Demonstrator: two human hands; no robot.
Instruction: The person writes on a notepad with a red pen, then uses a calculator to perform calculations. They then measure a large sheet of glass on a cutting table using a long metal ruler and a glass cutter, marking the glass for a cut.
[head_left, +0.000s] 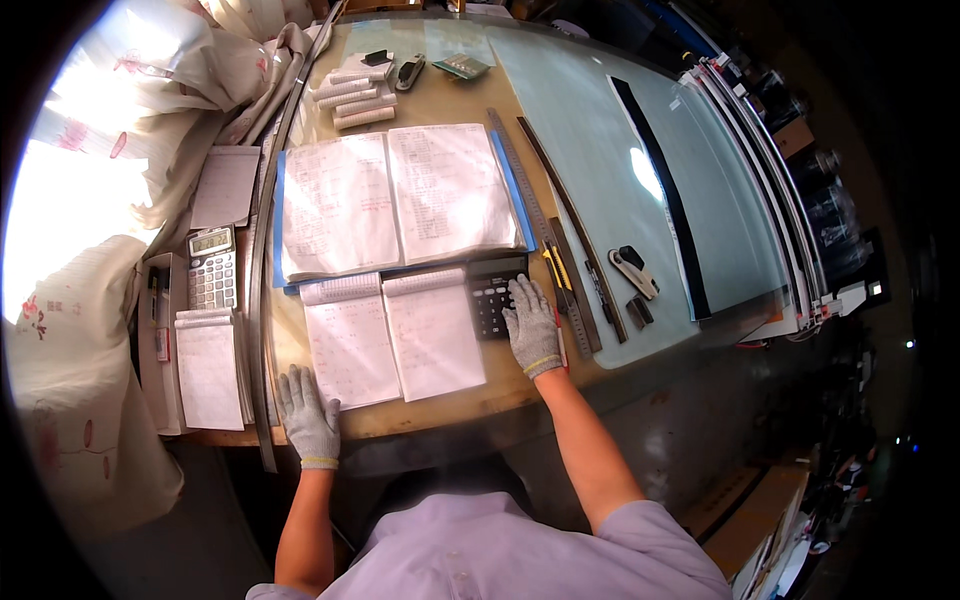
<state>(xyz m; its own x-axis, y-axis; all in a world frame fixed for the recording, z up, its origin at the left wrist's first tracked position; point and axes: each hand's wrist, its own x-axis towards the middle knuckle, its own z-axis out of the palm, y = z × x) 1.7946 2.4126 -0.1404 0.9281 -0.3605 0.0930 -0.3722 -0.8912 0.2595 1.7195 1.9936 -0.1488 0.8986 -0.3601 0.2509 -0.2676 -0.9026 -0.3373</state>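
My right hand (532, 328), in a grey knit glove, rests over the right side of a black calculator (488, 300), its fingers stretched out on the keys. On the table's front edge lies my left hand (310, 414), gloved the same way, fingers extended beside the lower left corner of a notepad (345, 335). Another handwritten notepad (435, 325) lies between it and the calculator. Above these, a large open ledger (395, 200) with handwritten pages sits in a blue cover. A red pen (561, 340) shows partly beside my right hand.
A yellow-black cutter knife (556, 268), a metal ruler (535, 205), dark strips and a stapler (634, 272) lie to the right by glass (700, 170). At left are a grey calculator (212, 270), a notepad stack (209, 370) and a narrow box (163, 345). Rolled papers (358, 98) lie at the back.
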